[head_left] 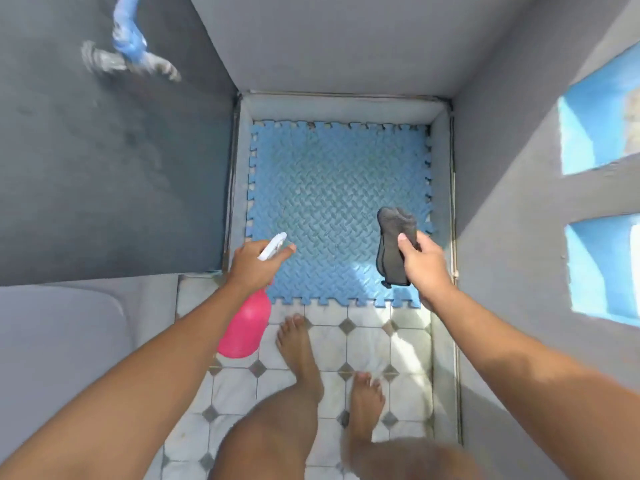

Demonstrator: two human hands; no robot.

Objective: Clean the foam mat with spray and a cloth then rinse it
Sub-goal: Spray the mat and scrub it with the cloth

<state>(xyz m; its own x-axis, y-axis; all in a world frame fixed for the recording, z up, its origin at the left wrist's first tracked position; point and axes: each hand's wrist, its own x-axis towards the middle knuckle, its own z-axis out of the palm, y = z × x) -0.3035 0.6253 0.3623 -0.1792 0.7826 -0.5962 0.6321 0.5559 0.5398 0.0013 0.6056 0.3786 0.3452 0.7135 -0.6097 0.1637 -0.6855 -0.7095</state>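
Left hand (254, 266) grip clenched round pink plastic spray bottle (246, 325), right hand (420, 263) grip pinched dark grey cloth (393, 244), both hovered above blue interlocking foam mat (336, 199) on tiled floor (367, 344)

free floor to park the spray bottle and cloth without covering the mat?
Bare tiled floor lies between the foam mat near edge and the feet, and right of them toward the wall. Both hands are full: left hand holds the spray bottle, right hand holds the cloth. The mat fills the recess.
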